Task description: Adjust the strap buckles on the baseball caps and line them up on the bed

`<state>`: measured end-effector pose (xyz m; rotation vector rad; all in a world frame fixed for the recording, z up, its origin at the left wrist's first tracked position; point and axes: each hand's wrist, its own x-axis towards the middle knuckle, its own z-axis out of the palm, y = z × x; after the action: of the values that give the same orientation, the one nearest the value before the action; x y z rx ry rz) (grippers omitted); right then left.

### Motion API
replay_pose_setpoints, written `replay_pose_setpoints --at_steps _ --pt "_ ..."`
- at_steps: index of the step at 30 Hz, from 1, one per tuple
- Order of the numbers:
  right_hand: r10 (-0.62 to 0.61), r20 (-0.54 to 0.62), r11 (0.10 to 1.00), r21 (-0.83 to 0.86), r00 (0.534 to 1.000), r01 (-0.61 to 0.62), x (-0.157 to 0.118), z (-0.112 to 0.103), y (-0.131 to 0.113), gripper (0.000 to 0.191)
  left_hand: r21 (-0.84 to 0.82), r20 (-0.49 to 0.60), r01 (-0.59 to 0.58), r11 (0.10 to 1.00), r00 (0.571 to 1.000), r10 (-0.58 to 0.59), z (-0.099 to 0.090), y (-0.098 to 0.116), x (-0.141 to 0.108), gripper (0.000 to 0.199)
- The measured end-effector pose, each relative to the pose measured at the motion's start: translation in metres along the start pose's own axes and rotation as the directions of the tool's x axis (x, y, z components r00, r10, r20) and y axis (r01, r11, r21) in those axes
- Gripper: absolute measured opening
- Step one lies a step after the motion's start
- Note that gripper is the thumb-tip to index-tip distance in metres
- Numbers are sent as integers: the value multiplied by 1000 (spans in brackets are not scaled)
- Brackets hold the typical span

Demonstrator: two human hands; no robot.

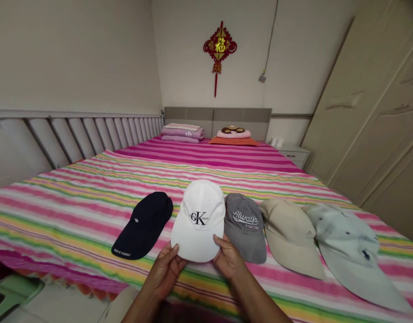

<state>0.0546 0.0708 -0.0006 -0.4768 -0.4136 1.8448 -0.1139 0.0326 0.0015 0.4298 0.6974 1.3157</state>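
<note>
1. Five on the striped bedspread (58,224), lower middle of the frame: navy cap (144,224), white cap (199,220), grey cap (245,229), beige cap (289,237), pale blue cap (351,251).
2. Your left hand (164,271) and right hand (230,259) grip the white cap, fingers (220,242) closed on it.

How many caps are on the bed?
5, left to right: a navy cap, a white CK cap between the left hand and right hand, a grey cap, a beige cap, a pale blue cap.
</note>
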Motion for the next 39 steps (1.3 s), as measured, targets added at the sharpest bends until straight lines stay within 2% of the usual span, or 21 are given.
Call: replay_pose_setpoints --at_steps 3,6,8,11,14,17,22,27,33,39 --pt "-17 1 1000 -3 1000 17 1 0 0 42 70 -18 -22 997 1000 24 5 2 9 26" --pt "49 -23 992 -119 999 -51 -15 -8 -1 35 101 -4 -20 995 1000 21 4 2 16 27" --pt "118 -69 956 -261 991 -132 -32 -20 -1 33 111 5 -12 994 1000 11 2 2 21 27" --pt "183 -114 909 -358 976 -213 -57 -42 1 39 100 -34 -1 995 999 5 0 2 31 25" --pt "173 -150 885 -409 973 -221 -70 -63 2 44 78 -91 -3 997 996 10 0 0 43 22" --pt "132 -169 886 -422 977 -193 -73 -75 3 47 69 -135 4 998 991 5 1 -3 53 20" --pt "115 -169 896 -408 979 -176 -72 -74 3 50 68 -208 39 997 978 -24 3 -7 59 18" --pt "123 -169 896 -405 978 -182 -74 -70 2 50 106 -239 104 989 968 -76 1 -8 58 28" --pt "111 -151 894 -417 982 -165 -75 -75 3 49 214 -302 83 973 953 -15 3 -10 52 19" --pt "80 -114 898 -422 990 -121 -77 -78 4 41 270 -314 93 958 949 -4 2 -10 46 16"
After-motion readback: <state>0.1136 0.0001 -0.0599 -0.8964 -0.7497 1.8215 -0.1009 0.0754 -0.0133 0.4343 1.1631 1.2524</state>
